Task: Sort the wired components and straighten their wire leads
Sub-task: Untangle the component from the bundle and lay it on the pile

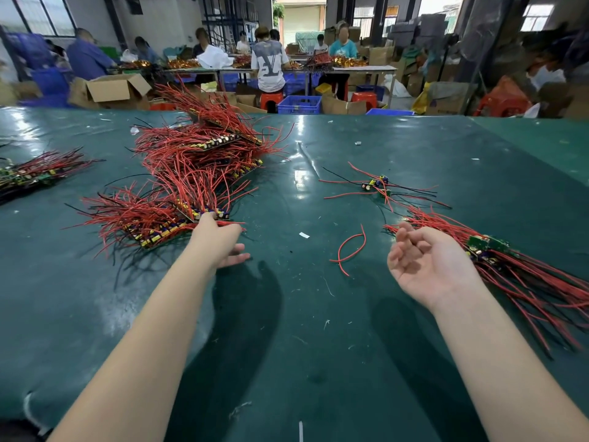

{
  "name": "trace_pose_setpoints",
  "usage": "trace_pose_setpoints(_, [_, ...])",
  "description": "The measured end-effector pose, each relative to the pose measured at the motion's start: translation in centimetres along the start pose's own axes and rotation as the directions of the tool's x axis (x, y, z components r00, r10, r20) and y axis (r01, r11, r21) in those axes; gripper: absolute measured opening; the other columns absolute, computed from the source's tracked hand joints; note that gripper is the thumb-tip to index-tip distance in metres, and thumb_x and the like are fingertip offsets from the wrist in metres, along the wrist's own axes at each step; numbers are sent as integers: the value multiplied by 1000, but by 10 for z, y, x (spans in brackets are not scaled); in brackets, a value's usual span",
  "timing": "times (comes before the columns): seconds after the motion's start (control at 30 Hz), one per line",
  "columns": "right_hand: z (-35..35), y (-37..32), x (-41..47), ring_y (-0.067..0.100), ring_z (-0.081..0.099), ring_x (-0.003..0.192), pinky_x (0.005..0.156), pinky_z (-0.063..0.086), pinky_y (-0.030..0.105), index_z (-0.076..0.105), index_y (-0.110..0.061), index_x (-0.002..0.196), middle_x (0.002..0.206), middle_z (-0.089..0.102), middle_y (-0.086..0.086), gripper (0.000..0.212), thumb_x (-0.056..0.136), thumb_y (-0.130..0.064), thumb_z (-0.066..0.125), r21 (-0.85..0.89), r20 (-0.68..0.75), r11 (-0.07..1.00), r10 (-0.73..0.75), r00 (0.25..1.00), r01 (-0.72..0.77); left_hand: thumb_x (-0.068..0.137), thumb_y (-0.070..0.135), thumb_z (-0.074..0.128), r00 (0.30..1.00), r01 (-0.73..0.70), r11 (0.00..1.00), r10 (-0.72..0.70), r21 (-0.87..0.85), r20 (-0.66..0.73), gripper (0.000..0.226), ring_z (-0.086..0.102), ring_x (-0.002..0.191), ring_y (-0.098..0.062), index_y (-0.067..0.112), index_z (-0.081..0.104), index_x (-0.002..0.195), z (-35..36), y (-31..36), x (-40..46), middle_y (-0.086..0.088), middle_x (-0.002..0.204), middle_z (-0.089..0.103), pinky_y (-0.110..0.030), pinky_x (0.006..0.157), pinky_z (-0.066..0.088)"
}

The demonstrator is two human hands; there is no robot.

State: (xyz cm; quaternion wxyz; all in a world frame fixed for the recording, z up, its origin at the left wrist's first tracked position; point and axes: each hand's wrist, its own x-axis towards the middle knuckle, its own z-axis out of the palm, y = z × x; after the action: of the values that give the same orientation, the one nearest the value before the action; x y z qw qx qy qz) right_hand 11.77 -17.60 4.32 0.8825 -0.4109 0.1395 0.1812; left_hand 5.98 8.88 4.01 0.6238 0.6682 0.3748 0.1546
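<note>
A big pile of wired components [197,173] with red and black leads lies left of centre on the green table [287,330]. My left hand [220,240] reaches to the pile's near right edge, fingers relaxed, fingertips touching the boards there; it holds nothing that I can see. My right hand [424,266] hovers palm up with loosely curled fingers, empty, just left of a sorted bundle [516,275] with green boards and leads running to the right. A few loose components [377,185] lie in the middle right. One stray red wire [349,250] lies between my hands.
Another bundle of components [35,173] sits at the far left edge. Small white scraps dot the table. Beyond the far edge are cardboard boxes [111,89], blue crates [299,105], red stools and several people working at long tables.
</note>
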Motion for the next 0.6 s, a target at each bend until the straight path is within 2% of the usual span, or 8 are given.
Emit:
trace_pose_setpoints(0.1, [1, 1, 0, 9, 50, 48, 46, 44, 17, 62, -12, 88, 63, 60, -5, 23, 89, -5, 40, -10, 13, 1000, 11, 1000, -11, 93, 11, 57, 987, 1, 998, -11, -59, -160, 69, 50, 114, -26, 10, 17, 149, 5, 3, 10, -7, 149, 20, -32, 56, 54])
trace_pose_setpoints(0.17, [2, 2, 0, 10, 49, 50, 46, 44, 17, 62, -12, 87, 62, 60, -5, 23, 89, -5, 41, -22, 17, 1000, 19, 1000, -18, 93, 13, 57, 974, -11, 993, -16, -117, -224, 78, 45, 121, -27, 14, 8, 153, 8, 4, 15, -2, 154, 11, -32, 57, 54])
trace_pose_setpoints(0.23, [4, 3, -1, 11, 48, 53, 46, 44, 17, 62, -12, 87, 61, 61, -5, 22, 89, -6, 41, -37, 31, 999, 28, 999, -26, 93, 11, 55, 974, -10, 966, -50, -259, -223, 76, 52, 113, -28, 17, 8, 153, 13, 8, 16, -1, 155, 11, -34, 54, 56])
trace_pose_setpoints(0.33, [6, 4, -2, 12, 47, 53, 46, 44, 17, 62, -12, 87, 60, 61, -4, 21, 89, -6, 43, -53, 39, 998, 39, 998, -36, 93, 8, 50, 969, 1, 901, -108, -434, -221, 73, 64, 89, -27, 21, 9, 152, 21, 13, 16, -5, 154, 16, -32, 50, 59])
trace_pose_setpoints(0.4, [6, 5, -3, 12, 47, 53, 46, 44, 17, 62, -12, 87, 60, 61, -4, 20, 89, -6, 43, -59, 39, 998, 40, 998, -37, 93, 8, 48, 958, -8, 874, -133, -486, -254, 73, 64, 85, -24, 23, 8, 153, 25, 14, 18, -4, 153, 18, -26, 43, 56])
trace_pose_setpoints(0.47, [6, 5, -3, 11, 48, 53, 47, 44, 17, 62, -12, 87, 60, 61, -4, 20, 89, -6, 43, -62, 40, 997, 41, 998, -39, 92, 7, 48, 936, -49, 892, -116, -450, -332, 76, 62, 87, -24, 21, 6, 154, 29, 12, 23, -1, 154, 14, -22, 38, 50])
trace_pose_setpoints(0.53, [6, 5, -3, 11, 48, 53, 47, 44, 17, 62, -12, 86, 61, 61, -4, 20, 89, -6, 43, -56, 45, 998, 44, 998, -42, 91, 5, 48, 911, -102, 922, -65, -375, -406, 72, 62, 83, -24, 16, 13, 153, 26, 6, 32, -3, 154, 17, -26, 46, 55])
trace_pose_setpoints(0.6, [6, 5, -3, 11, 48, 52, 46, 44, 16, 63, -11, 86, 60, 61, -4, 20, 89, -6, 44, -45, 48, 998, 46, 998, -44, 88, 4, 49, 894, -112, 940, -46, -323, -445, 61, 64, 98, -28, 7, 29, 145, 18, 3, 40, -11, 147, 31, -39, 73, 60])
